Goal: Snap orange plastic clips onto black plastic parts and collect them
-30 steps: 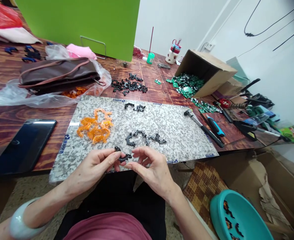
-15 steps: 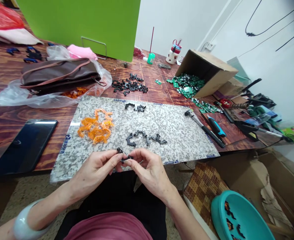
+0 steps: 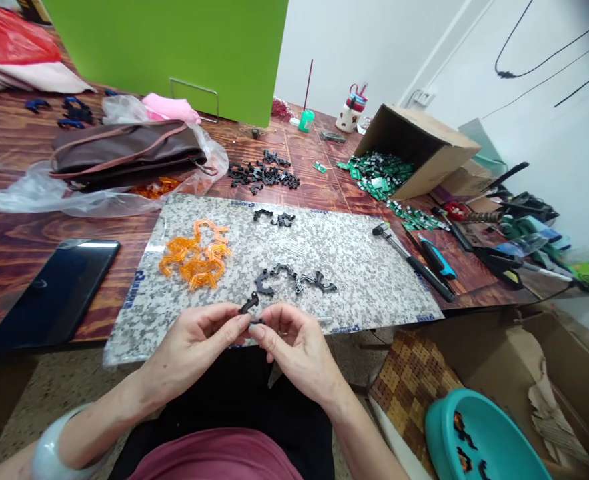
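Note:
A small black curved part (image 3: 249, 303) is pinched between the fingertips of my left hand (image 3: 194, 340), above the mat's front edge. My right hand (image 3: 294, 347) meets it there, thumb and fingers closed on the lower end of the same part. Just beyond my hands, several black curved parts (image 3: 284, 270) lie on the speckled mat (image 3: 364, 267). Orange translucent parts (image 3: 199, 267) are piled on its left side. More black parts (image 3: 263, 215) lie near the far edge, with thin pale pins (image 3: 294, 247) in front of them.
A hammer (image 3: 414, 263) and a blue cutter (image 3: 437, 257) lie on the right. Green circuit boards (image 3: 379, 173) spill from a cardboard box (image 3: 419, 143). A phone (image 3: 54, 290) and a brown bag (image 3: 129, 153) are on the left. A teal basin (image 3: 439, 427) stands lower right.
The black part between my hands has turned, and more of its upper end shows above my left fingertips. The whole view has shifted slightly.

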### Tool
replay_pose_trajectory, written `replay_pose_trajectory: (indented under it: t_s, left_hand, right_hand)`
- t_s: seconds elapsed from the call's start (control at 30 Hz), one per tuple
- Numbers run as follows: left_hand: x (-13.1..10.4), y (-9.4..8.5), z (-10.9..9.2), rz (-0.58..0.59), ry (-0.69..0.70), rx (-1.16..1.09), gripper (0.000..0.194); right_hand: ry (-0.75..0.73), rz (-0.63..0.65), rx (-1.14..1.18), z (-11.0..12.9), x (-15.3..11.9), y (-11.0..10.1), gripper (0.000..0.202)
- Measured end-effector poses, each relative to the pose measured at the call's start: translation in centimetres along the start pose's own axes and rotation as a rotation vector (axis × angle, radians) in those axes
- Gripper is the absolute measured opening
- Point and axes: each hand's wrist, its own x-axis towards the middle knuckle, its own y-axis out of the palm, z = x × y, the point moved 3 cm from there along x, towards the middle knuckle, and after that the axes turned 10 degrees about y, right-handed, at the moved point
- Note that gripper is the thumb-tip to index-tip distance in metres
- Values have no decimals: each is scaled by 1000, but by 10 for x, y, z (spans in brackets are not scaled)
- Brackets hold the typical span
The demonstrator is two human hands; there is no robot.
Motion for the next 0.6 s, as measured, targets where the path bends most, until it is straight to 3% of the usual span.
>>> replay_pose_trajectory:
  t_s: [0.23,0.37,0.6]
  left_hand:
    - [-3,-1,-7,52,92,197,33]
    - [-4,-2,-5,57,86,203,33]
    - [0,-5,-5,181,34,176,36]
  right_hand:
    - [-96,20,-157,5,-6,1,26]
    - [-161,-23,-204,4,-7,3,26]
    - [-11,88,-87,4,1,-8,35]
